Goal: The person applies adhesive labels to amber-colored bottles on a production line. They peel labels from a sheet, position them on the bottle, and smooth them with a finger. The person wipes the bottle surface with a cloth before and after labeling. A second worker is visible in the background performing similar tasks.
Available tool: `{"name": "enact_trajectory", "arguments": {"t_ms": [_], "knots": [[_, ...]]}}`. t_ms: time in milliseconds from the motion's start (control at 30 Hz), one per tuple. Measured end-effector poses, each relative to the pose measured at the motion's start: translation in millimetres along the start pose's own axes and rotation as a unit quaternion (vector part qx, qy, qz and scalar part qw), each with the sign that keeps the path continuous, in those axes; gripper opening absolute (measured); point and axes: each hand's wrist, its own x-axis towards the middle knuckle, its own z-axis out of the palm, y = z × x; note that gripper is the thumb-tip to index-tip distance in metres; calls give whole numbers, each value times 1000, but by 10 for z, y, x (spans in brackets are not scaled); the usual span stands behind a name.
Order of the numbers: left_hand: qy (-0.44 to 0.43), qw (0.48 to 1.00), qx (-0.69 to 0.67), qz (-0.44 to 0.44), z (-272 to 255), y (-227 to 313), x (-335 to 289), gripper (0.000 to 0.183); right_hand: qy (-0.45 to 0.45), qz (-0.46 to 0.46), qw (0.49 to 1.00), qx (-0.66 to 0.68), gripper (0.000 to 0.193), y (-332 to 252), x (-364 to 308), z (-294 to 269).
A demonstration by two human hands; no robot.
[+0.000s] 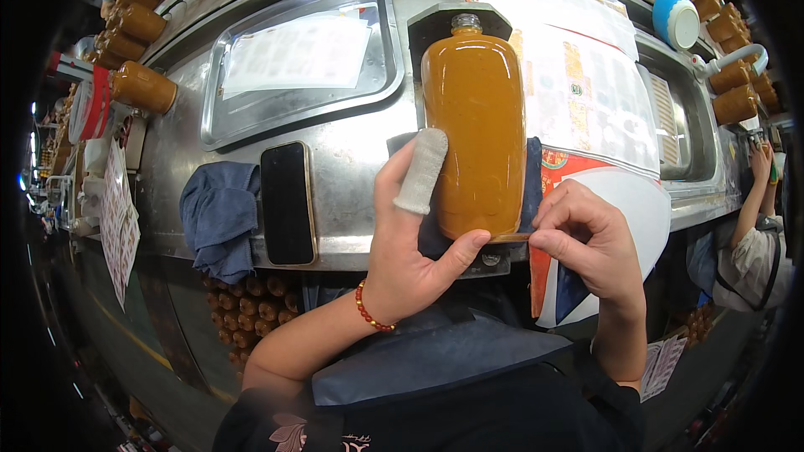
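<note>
A glossy amber-brown bottle [476,130] lies on its side in front of me, its clear threaded neck pointing away and its base towards me. My left hand [410,243] grips its lower left side, the thumb at the base edge. A grey knit finger sleeve [423,172] covers one finger of that hand, and a red bead bracelet circles the wrist. At the base's right corner my right hand [590,238] is closed in a pinch. Whatever is between its fingertips is too small to make out. Dark blue cloth [533,176] shows beside the bottle.
Left of the bottle are a black phone [286,201], a crumpled blue cloth [219,213] and a metal tray [314,105] with printed sheets. Label sheets [578,92] and a metal basin [699,151] lie right. More amber bottles [142,88] line the far edge. A co-worker [754,243] is at right.
</note>
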Motion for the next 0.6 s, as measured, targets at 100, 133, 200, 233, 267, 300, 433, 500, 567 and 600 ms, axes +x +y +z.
{"name": "enact_trajectory", "arguments": {"t_ms": [100, 133, 200, 233, 267, 300, 433, 500, 567, 600], "knots": [[0, 1000, 0, -1, 8, 0, 2, 83, 6, 1, 1000, 14, 15, 25, 1, 9], [2, 1000, -3, -1, 16, -4, 0, 83, 6, 2, 1000, 13, 15, 29, 4, 10], [4, 1000, -4, -2, 20, -6, -3, 83, 6, 4, 1000, 9, 15, 36, 14, 14], [3, 1000, -1, -1, 21, -7, -4, 83, 5, 6, 1000, 4, 15, 43, 20, 16], [3, 1000, 3, -1, 21, -8, -5, 83, 5, 7, 1000, 0, 15, 52, 28, 21], [2, 1000, 2, -5, 22, -15, -13, 84, 4, 8, 1000, -5, 15, 62, 37, 27], [0, 1000, 14, 15, 17, -18, 3, 92, 2, 18, 1000, 2, 15, 148, 70, 49], [4, 997, 60, 51, 31, 26, 40, 98, 0, 28, 1000, 15, 15, 170, 82, 61], [14, 986, 141, 93, 52, 116, 67, 103, -3, 26, 1000, 16, 15, 184, 89, 62], [-9, 967, 220, 131, 25, 166, 132, 103, -4, 25, 1000, 16, 15, 191, 88, 56]]}}
